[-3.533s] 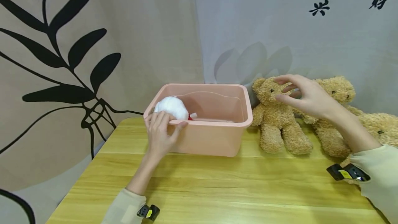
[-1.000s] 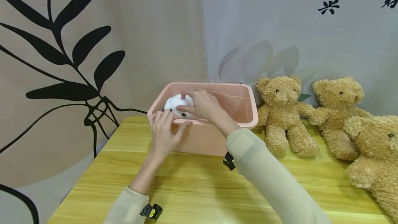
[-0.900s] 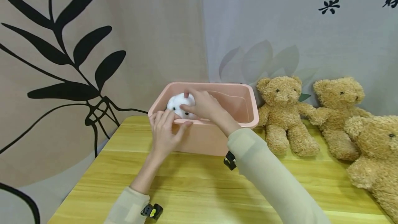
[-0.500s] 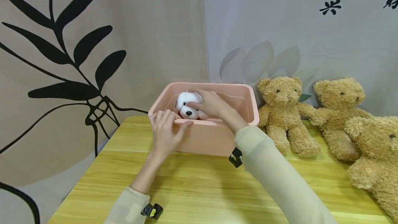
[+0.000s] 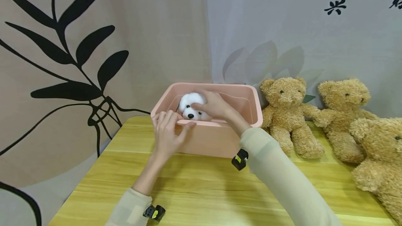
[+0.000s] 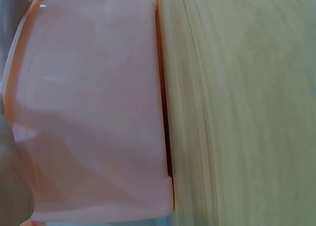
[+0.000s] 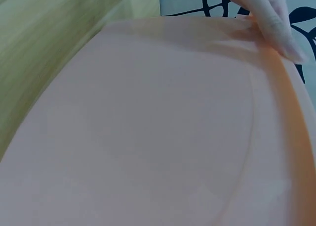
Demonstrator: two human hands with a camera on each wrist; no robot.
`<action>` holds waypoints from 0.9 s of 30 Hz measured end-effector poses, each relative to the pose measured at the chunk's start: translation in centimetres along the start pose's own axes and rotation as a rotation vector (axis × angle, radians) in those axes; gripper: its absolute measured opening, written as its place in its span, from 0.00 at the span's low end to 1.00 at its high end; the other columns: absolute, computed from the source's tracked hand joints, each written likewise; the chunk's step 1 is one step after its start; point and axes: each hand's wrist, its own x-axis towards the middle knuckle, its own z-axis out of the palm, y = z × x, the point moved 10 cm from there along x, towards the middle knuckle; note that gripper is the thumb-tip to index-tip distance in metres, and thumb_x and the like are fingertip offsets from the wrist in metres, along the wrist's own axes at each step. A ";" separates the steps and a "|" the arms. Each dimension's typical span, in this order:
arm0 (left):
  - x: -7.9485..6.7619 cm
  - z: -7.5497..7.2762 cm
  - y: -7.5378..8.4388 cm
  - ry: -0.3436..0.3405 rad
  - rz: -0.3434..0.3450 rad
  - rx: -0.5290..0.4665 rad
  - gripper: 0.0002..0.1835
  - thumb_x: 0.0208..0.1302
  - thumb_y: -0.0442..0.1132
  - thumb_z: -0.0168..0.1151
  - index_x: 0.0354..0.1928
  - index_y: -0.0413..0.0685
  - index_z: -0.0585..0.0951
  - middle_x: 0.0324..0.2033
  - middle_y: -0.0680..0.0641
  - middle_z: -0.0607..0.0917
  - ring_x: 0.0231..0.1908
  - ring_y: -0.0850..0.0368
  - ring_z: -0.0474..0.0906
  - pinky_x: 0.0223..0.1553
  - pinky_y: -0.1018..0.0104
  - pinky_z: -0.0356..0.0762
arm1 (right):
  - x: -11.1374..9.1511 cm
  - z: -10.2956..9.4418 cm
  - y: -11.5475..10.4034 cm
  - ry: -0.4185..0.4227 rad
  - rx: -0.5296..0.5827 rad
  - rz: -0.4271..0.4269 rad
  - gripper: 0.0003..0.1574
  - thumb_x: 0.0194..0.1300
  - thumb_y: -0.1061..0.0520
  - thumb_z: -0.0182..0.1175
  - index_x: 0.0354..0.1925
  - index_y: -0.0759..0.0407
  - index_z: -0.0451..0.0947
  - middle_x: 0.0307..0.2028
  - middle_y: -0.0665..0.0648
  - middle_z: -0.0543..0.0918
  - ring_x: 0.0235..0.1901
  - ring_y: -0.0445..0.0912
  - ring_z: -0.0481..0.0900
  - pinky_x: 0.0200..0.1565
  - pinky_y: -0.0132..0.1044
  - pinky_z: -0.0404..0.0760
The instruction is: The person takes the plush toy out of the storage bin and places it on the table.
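Observation:
In the head view, a white plush dog (image 5: pixel 190 101) with black eyes and nose sits inside a pink plastic bin (image 5: pixel 207 142), its face turned toward me and its body hidden below the front rim. My right hand (image 5: pixel 217 106) reaches into the bin and holds the dog's head, thumb beside an eye, fingers behind. My left hand (image 5: pixel 166 132) grips the bin's front rim near the left corner, fingers over the edge and thumb outside. The left wrist view shows the bin's outer wall (image 6: pixel 94 97); the right wrist view has the same wall and the left hand (image 7: pixel 270 18) at the rim.
Two tan teddy bears (image 5: pixel 284 114) (image 5: pixel 343 114) sit upright right of the bin, and a third (image 5: pixel 383 170) leans in at the right edge. All stand on a wooden table (image 5: pixel 194 191). A printed curtain (image 5: pixel 163 37) hangs close behind.
My right hand came from in front of the teddy bears into the bin. The plush dog has shifted right and turned, bringing its nose into sight. My left hand stayed on the rim.

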 end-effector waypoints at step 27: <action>-0.1 0.3 -0.3 -0.012 -0.017 0.007 0.32 0.69 0.68 0.55 0.27 0.44 0.72 0.25 0.49 0.72 0.31 0.47 0.65 0.49 0.41 0.55 | -6.1 -13.8 -0.4 0.485 0.193 -0.130 0.26 0.68 0.50 0.66 0.63 0.50 0.77 0.53 0.55 0.82 0.48 0.47 0.77 0.48 0.42 0.75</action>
